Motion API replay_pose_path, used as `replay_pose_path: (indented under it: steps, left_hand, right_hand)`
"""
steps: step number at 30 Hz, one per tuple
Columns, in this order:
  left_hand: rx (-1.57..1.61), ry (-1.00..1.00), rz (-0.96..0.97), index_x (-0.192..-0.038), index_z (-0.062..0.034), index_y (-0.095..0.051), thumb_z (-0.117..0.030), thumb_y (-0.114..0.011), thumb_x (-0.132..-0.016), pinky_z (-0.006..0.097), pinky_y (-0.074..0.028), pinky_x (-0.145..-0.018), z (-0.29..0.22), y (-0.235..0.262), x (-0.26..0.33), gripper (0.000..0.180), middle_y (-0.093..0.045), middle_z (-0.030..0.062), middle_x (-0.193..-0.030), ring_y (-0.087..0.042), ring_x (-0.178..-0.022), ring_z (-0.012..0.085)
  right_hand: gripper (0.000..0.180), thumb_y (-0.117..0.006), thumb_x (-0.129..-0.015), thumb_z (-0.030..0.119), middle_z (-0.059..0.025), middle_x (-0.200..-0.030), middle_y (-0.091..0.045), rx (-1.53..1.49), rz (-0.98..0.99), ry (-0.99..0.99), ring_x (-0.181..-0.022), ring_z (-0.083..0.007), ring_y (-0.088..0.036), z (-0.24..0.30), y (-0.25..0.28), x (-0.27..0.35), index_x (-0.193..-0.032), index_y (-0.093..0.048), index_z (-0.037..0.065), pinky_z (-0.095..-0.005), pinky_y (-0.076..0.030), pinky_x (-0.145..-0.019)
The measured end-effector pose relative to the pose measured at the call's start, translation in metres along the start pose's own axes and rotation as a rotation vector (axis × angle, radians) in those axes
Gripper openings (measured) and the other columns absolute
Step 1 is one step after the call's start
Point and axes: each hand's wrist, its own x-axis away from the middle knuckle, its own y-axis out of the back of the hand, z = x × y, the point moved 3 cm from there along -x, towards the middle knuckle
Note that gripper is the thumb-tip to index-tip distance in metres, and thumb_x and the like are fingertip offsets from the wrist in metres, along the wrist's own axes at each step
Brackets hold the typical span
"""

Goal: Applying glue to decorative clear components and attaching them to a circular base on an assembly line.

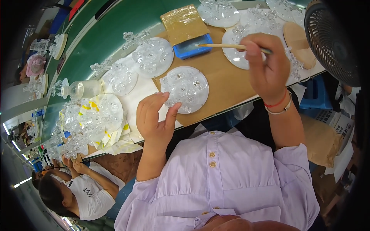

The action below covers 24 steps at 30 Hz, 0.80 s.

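Observation:
My left hand [155, 117] holds the near edge of a round clear glass plate [185, 88] that carries small crystal figures. The plate rests on a brown cardboard sheet [223, 79] at the table's front. My right hand [266, 65] is raised over the table and grips a thin wooden-handled brush [221, 46], its tip pointing left toward a blue tray [191, 46]. A red cord and a pale band circle my right wrist.
More clear plates with crystal pieces [153, 57] spread along the green table [104, 38]. A clear bottle [81, 89] lies to the left. A black fan [331, 38] stands at the right. Another person in a white shirt [86, 192] works at the lower left.

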Motion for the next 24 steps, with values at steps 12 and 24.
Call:
replay_pose_path:
  steps: [12, 24]
  left_hand:
    - [-0.048, 0.001, 0.019, -0.100, -0.0039, -0.065, -0.010, -0.081, -0.071, 0.042, -0.051, -0.089, -0.005, -0.002, 0.003, 0.034, -0.068, 0.0081, -0.094, -0.064, -0.091, 0.0287]
    - [0.000, 0.061, 0.030, -0.101, -0.0039, -0.065, -0.008, -0.080, -0.071, 0.040, -0.050, -0.089, -0.005, 0.000, 0.006, 0.034, -0.067, 0.0087, -0.097, -0.063, -0.094, 0.0278]
  right_hand:
    - [0.009, -0.054, -0.092, 0.009, -0.0153, -0.079, -0.063, -0.176, 0.285, -0.027, -0.057, -0.0238, -0.052, 0.038, 0.037, 0.085, -0.095, -0.047, 0.004, -0.0340, -0.043, -0.053]
    - [0.015, -0.064, -0.085, 0.008, -0.0132, -0.083, -0.062, -0.096, 0.259, 0.119, -0.059, -0.0273, -0.053, 0.039, -0.001, 0.094, -0.092, -0.052, 0.003, -0.0353, -0.043, -0.053]
